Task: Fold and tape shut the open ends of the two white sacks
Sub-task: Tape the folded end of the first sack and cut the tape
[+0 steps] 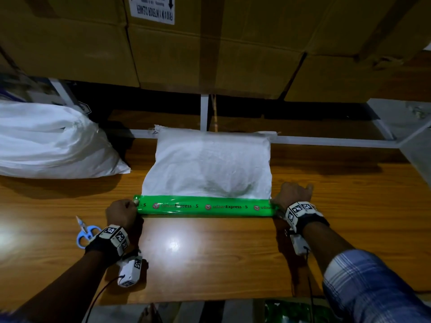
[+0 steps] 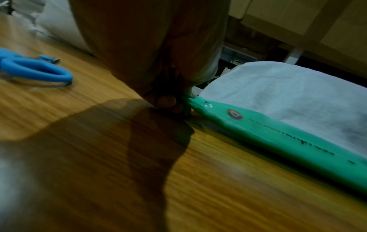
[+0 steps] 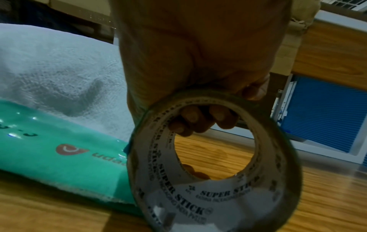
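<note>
While left hand (image 1: 121, 212) fingers pinch green tape (image 1: 205, 206) end, right hand (image 1: 294, 192) fingers grip tape roll (image 3: 216, 164).

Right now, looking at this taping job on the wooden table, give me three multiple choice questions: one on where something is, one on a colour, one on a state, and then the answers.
1. Where do the scissors lie?
A. On the table, left of the left hand
B. On top of the middle sack
C. Beside the right hand

2. What colour is the tape strip across the near end of the middle sack?
A. Brown
B. Green
C. Clear

3. What is the right hand doing?
A. Resting flat and empty
B. Holding the scissors
C. Gripping the tape roll

Answers:
1. A, the blue handles show on the wood just left of that wrist.
2. B, the printed band is bright green in the head view.
3. C, the right wrist view shows fingers curled through the roll's core.
</note>
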Demonstrator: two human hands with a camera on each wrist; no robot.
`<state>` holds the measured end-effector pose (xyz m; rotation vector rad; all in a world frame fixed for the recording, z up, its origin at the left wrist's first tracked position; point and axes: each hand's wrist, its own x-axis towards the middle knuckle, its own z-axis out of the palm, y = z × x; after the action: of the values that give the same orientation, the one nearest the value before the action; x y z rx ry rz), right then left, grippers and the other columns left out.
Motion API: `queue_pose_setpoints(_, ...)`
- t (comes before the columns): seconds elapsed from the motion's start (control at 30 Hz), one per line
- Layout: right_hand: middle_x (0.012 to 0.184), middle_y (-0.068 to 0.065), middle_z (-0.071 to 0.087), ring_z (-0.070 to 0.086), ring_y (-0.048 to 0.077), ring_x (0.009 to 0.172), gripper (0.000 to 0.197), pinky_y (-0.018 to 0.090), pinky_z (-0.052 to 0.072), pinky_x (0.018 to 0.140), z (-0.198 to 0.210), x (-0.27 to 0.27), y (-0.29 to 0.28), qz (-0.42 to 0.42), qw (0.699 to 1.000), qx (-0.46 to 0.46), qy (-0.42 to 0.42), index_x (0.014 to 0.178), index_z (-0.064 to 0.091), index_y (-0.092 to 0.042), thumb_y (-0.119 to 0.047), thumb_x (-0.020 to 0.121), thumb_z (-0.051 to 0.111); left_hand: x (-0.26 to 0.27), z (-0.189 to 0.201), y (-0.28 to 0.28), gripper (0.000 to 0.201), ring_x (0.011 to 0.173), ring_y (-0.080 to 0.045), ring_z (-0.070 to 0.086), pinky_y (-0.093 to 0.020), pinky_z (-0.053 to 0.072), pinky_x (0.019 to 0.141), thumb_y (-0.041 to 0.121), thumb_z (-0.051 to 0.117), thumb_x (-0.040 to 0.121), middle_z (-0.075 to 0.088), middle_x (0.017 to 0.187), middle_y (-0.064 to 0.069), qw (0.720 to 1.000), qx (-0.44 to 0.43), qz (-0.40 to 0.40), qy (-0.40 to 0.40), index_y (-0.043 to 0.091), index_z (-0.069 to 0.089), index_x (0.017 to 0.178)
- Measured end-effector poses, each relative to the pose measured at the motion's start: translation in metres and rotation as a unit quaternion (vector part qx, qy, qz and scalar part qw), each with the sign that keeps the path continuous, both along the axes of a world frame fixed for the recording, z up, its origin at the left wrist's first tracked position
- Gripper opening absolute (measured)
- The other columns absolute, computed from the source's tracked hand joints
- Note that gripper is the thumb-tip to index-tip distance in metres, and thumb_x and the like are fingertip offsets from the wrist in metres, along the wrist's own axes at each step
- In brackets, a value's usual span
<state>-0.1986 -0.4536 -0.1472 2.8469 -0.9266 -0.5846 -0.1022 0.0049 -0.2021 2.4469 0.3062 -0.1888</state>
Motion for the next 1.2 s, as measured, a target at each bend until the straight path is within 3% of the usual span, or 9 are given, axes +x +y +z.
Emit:
queue_pose_setpoints(0.1,0.1,-0.001,0.067,0.064,0.023,0.099,0.04,0.053,0.017,0.115,0.004,0.001,0.003,0.012,1.0,0.001,0.004,0.093,0.055,-0.025,-0.059,0.079,0.07,-0.003,0.004,0.0,0.026,0.106,-0.046,0.059,-0.046,0.047,0.088,0.022,0.062,0.092,0.066,0.106,-0.029,0.999,-0.034,0.031,-0.009,0.004,0.063,0.11)
queue_pose_setpoints(0.37,0.119,0.006,0.066,0.06,0.03,0.114,0.062,0.061,0.017,0.116,-0.004,-0.002,-0.011,0.025,0.999,0.027,0.015,0.114,0.063,-0.021,-0.072,0.079,0.062,-0.007,0.017,0.004,0.043,0.096,-0.041,0.059,-0.047,0.045,0.083,0.04,0.055,0.091,0.063,0.101,-0.023,0.994,-0.005,0.006,-0.108,0.004,0.057,0.113)
queue_pose_setpoints(0.47,0.114,0.005,0.068,0.06,0.029,0.113,0.064,0.062,0.02,0.114,-0.004,-0.005,-0.012,0.036,0.999,0.039,0.0,0.115,0.061,-0.022,-0.075,0.078,0.058,-0.022,0.031,-0.017,0.034,0.097,-0.034,0.055,-0.047,0.045,0.083,0.035,0.055,0.088,0.061,0.105,-0.013,0.952,0.056,-0.198,-0.225,0.012,0.06,0.113)
queue_pose_setpoints(0.57,0.122,0.007,0.064,0.055,0.031,0.12,0.067,0.058,0.022,0.111,0.004,-0.012,-0.006,0.051,0.998,0.0,-0.026,0.122,0.058,-0.021,-0.074,0.082,0.054,-0.048,0.037,-0.071,0.058,0.13,-0.027,0.045,-0.046,0.036,0.107,0.05,0.041,0.086,0.049,0.141,-0.003,0.889,0.075,-0.422,-0.16,0.025,0.048,0.138)
queue_pose_setpoints(0.67,0.121,0.012,0.062,0.053,0.033,0.116,0.044,0.054,0.03,0.105,0.022,-0.022,0.018,0.095,0.976,-0.056,-0.186,0.116,0.061,-0.016,-0.052,0.091,0.055,-0.064,0.017,-0.111,0.072,0.151,-0.021,0.002,-0.047,-0.003,0.118,0.058,0.015,0.09,0.001,0.164,0.005,0.871,0.18,-0.445,-0.103,0.03,0.007,0.157)
queue_pose_setpoints(0.8,0.107,0.014,0.07,0.066,0.035,0.101,0.025,0.044,0.051,0.094,0.004,-0.036,0.115,0.204,0.876,0.141,-0.414,0.108,0.07,-0.009,-0.012,0.089,0.055,-0.074,0.002,-0.121,0.075,0.15,-0.024,-0.01,-0.051,-0.013,0.115,0.057,0.011,0.09,-0.012,0.162,0.004,0.875,0.227,-0.424,-0.064,0.026,-0.002,0.157)
queue_pose_setpoints(0.93,0.163,0.004,0.033,0.028,0.021,0.151,0.055,0.046,0.02,0.123,-0.034,-0.033,0.199,0.237,0.912,0.255,-0.219,0.156,0.033,-0.015,-0.031,0.104,0.035,-0.073,0.001,-0.121,0.08,0.149,-0.022,-0.017,-0.053,-0.012,0.116,0.057,-0.003,0.08,-0.023,0.16,0.006,0.868,0.23,-0.44,-0.013,0.028,-0.008,0.155)
queue_pose_setpoints(1.03,0.169,-0.01,-0.001,-0.005,0.011,0.155,0.06,0.047,-0.003,0.125,-0.045,-0.028,0.201,0.236,0.931,0.254,-0.114,0.162,0.003,-0.025,-0.045,0.107,0.017,-0.064,-0.005,-0.119,0.079,0.148,-0.018,-0.02,-0.053,-0.009,0.117,0.057,-0.002,0.082,-0.028,0.157,0.01,0.869,0.221,-0.443,0.016,0.029,-0.013,0.154)
queue_pose_setpoints(1.2,0.167,-0.011,0.018,0.009,0.017,0.155,0.055,0.056,-0.004,0.123,-0.035,-0.039,0.149,0.249,0.947,0.161,-0.121,0.159,0.021,-0.028,-0.04,0.106,0.028,-0.058,-0.01,-0.116,0.076,0.146,-0.017,-0.024,-0.051,-0.011,0.117,0.057,0.024,0.098,-0.03,0.157,0.013,0.873,0.184,-0.449,0.042,0.029,-0.022,0.152)
